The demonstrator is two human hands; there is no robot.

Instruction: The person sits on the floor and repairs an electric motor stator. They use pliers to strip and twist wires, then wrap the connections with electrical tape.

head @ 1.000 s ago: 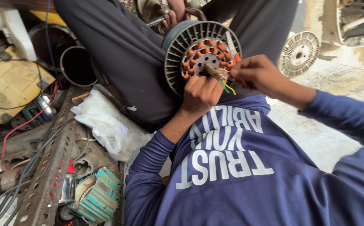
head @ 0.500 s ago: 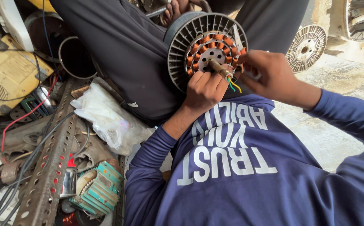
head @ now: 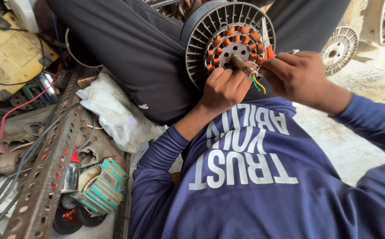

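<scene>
**Copper-wound stator, both hands at shaft**

Perforated steel angle point(head: 46, 168) and plastic bag point(head: 108, 110) lie far left. Stator point(head: 228, 42) rests against dark trousers. Left hand point(head: 223, 88): grip closed just below the shaft point(head: 241, 64). Right hand point(head: 296, 75): fingers pinched on coloured wires point(head: 258, 83); orange-handled tool point(head: 268, 48) beside it.

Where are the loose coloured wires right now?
In the head view, upper centre-right: the coloured wires hang from the motor shaft at the copper-wound stator, between the left hand and right hand.
</scene>
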